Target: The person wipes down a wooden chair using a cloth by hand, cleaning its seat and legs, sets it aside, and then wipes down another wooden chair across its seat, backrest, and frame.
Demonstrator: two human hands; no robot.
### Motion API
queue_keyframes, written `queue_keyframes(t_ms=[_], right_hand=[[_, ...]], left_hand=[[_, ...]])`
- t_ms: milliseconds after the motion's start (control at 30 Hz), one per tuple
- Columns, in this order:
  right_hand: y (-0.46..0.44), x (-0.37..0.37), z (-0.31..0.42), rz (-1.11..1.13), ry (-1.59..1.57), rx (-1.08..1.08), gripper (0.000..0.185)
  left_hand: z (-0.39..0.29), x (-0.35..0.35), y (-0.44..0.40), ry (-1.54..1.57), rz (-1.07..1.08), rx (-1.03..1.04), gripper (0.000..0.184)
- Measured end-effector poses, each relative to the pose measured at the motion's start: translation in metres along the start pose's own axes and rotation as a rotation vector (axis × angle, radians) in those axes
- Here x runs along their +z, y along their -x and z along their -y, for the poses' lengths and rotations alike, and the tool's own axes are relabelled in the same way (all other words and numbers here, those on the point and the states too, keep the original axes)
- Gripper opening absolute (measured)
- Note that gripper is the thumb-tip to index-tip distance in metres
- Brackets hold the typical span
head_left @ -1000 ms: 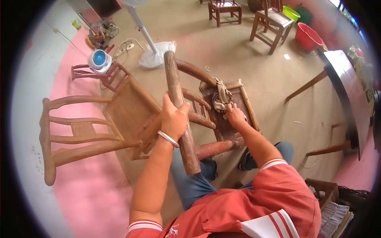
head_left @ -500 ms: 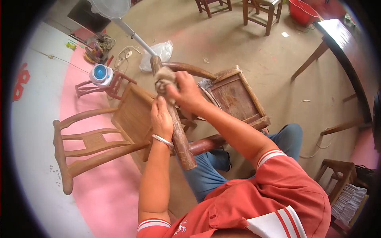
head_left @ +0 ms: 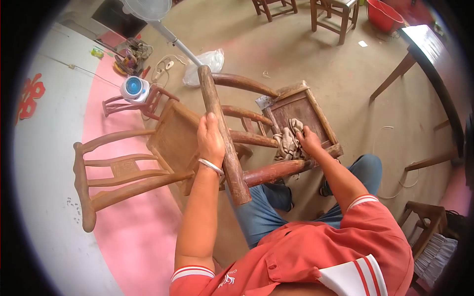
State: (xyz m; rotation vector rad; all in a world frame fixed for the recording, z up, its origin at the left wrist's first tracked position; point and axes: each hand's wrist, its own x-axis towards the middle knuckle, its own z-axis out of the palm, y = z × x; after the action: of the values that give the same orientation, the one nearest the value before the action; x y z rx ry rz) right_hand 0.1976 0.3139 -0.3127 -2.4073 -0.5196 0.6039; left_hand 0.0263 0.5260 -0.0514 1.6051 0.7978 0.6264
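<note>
A worn wooden chair (head_left: 296, 109) lies tipped back toward me, its top rail (head_left: 222, 135) slanting up in front of my body. My left hand (head_left: 211, 140), with a pale bangle at the wrist, is closed against the left side of that rail; part of its fingers is hidden. Over by the seat, my right hand (head_left: 311, 142) grips a crumpled, dirty beige cloth (head_left: 288, 144). The cloth hangs between the back's lower end and the seat panel. Dark reddish finish shows on the near post (head_left: 276, 172), while the top rail looks browner and scuffed.
A lighter wooden chair (head_left: 173, 130) lies on the left, close to my left arm. Behind it, a small blue-and-white fan (head_left: 133, 88) sits on a low stool. A pole (head_left: 182, 47) and plastic bag (head_left: 205, 66) are beyond; a dark table (head_left: 429, 54) stands right.
My right hand has moved with the cloth from the top rail down and right to the seat. My left hand stays at the rail. The view has shifted slightly.
</note>
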Motion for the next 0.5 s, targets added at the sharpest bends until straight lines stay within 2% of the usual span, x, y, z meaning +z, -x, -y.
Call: queue_keyframes(t_ms=[33,100,167,233,300,333,433,467,500], right_hand=[[0.006,-0.008,0.005,-0.098,-0.107,-0.095,0.044],[0.029,-0.044,0.057,-0.071,-0.547,-0.282,0.041],[0.073,-0.078,0.14,0.13,-0.962,-0.347,0.04],[0.108,-0.097,0.203,0.137,-0.994,-0.692,0.036],[0.113,-0.098,0.245,-0.218,-0.674,-1.125,0.038],[0.109,-0.094,0.25,-0.226,-0.674,-1.114,0.038],[0.077,-0.062,0.235,-0.28,-0.665,-0.861,0.038],[0.064,-0.052,0.219,-0.283,-0.527,-0.719,0.035],[0.053,-0.046,0.202,-0.308,-0.565,-0.656,0.031]], left_hand=[[0.001,0.001,-0.001,0.002,0.001,-0.004,0.04],[0.003,0.0,-0.003,0.047,0.012,0.007,0.041],[0.004,0.001,-0.005,0.042,0.016,-0.022,0.042],[0.016,0.0,-0.015,-0.077,-0.06,0.169,0.034],[0.079,-0.021,-0.049,0.154,0.262,0.396,0.032],[0.065,-0.015,-0.038,0.179,0.202,0.326,0.032],[0.022,-0.002,-0.009,0.249,0.018,0.116,0.033],[0.018,-0.008,-0.012,0.032,0.005,0.051,0.036],[0.012,-0.007,-0.009,0.026,0.004,0.036,0.036]])
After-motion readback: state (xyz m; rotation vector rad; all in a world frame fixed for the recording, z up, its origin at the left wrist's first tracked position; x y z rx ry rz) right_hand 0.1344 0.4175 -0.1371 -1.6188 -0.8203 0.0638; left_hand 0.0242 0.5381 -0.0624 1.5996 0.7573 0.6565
